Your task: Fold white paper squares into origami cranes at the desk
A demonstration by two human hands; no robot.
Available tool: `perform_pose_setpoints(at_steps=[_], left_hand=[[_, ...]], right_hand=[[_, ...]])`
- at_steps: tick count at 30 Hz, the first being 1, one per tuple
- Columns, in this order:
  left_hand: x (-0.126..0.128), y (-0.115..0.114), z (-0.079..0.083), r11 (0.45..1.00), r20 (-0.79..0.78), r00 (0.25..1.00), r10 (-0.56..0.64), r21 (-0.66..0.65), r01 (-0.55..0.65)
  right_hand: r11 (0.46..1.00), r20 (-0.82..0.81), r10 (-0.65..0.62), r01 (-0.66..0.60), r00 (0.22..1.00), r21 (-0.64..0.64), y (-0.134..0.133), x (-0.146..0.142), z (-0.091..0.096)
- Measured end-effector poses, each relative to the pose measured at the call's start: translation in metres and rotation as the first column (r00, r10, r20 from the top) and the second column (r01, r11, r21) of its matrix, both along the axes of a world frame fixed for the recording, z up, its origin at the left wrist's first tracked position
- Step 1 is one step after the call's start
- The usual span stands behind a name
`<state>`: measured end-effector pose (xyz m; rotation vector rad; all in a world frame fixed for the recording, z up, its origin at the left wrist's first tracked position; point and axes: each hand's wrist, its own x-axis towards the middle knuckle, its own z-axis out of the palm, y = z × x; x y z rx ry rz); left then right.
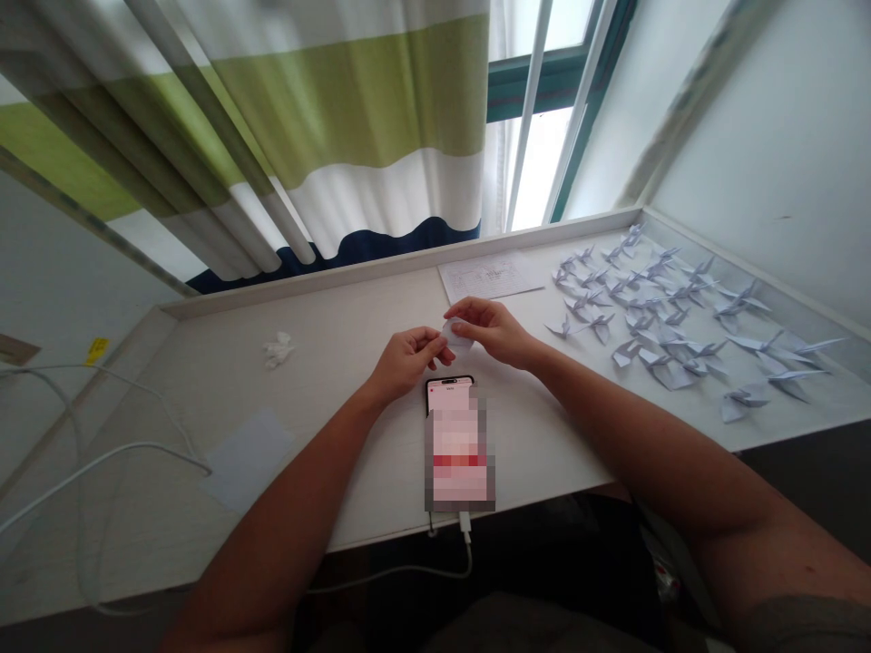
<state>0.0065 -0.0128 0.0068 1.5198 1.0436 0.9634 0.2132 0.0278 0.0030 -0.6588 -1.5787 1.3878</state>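
A small piece of folded white paper (461,334) is held between my two hands above the white tabletop. My left hand (412,357) pinches its left edge between thumb and fingers. From the right, my right hand (491,328) grips the paper, thumb in front and fingers curled over the top. Parts of the paper are hidden behind the fingers. Just below my hands lies a phone (457,444) with its screen lit and partly blurred.
Many folded paper cranes (670,304) cover the table's right side. A printed sheet (494,275) lies behind my hands. To the left are crumpled white tissue (278,350), a blank paper sheet (250,453) and white cables (129,447). A charging cable (465,531) plugs into the phone.
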Motion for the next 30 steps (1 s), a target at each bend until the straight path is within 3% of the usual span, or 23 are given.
perform_pose_setpoints(at_steps=[6, 17, 24, 30], left_hand=[[0.000, 0.005, -0.007, 0.994, -0.051, 0.995, 0.087, 0.075, -0.083], [0.004, 0.004, -0.011, 0.987, 0.095, 0.984, 0.152, -0.061, -0.146], [0.004, 0.001, -0.008, 0.984, -0.004, 0.988, 0.155, 0.093, -0.154], [0.003, 0.001, -0.007, 0.978, 0.006, 0.984, 0.176, 0.110, -0.175]], right_hand=[[0.997, 0.091, -0.073, 0.070, 0.993, 0.036, 0.005, 0.000, -0.007], [0.975, 0.094, -0.179, 0.164, 0.979, 0.149, 0.002, -0.003, -0.005], [0.989, 0.090, -0.143, 0.145, 0.986, -0.020, 0.002, -0.002, -0.005], [0.982, 0.087, -0.153, 0.142, 0.984, 0.121, 0.002, -0.002, -0.005]])
